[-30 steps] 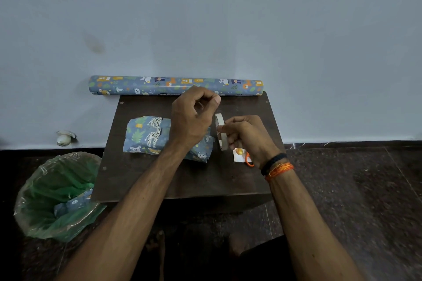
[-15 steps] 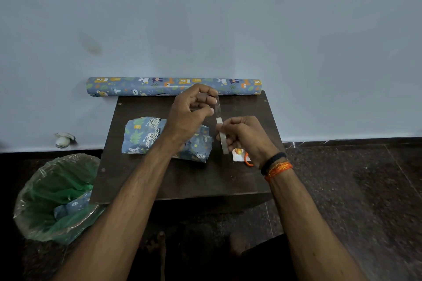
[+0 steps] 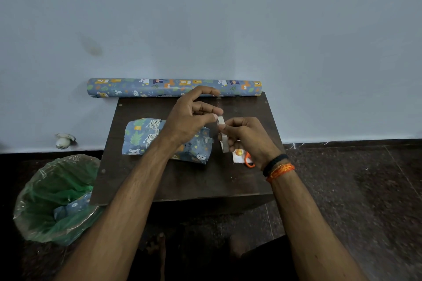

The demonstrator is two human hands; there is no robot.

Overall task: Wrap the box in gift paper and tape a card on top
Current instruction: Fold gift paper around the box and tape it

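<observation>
Paper already covers the box (image 3: 167,139), a squat parcel in blue gift wrap printed with leopards, koalas and leaves, lying on the dark brown wooden table (image 3: 182,182) directly under the left wrist. Wrapping looks largely done, though the parcel's right end is rumpled and, by my reckoning, not yet taped flat.

Just left of the forearm, off the table, a bin lined with green plastic (image 3: 54,198) holds a scrap of the same paper. Beyond the fingertips, against the pale wall, rests the remaining long roll of blue animal-print wrap (image 3: 146,87).

The left hand (image 3: 189,118) is raised over the parcel, forefinger and thumb reaching toward a stretch of clear tape that seems to rise from the roll; whether they actually pinch it, I cannot tell, as the strip is nearly invisible against the table.

Immediately right of it, the right hand (image 3: 245,139) grips an off-white ring of adhesive tape (image 3: 222,134) edge-on, fingers curled around it. So the step in hand appears to be drawing off a length of tape.

Under the right palm lies a small white card with an orange spot (image 3: 238,155), beside orange-handled scissors (image 3: 248,161), both mostly covered by the hand. The card is not yet on the parcel, so taping it on top remains.

The parcel's underside, its seam and the card's full face are out of sight.
</observation>
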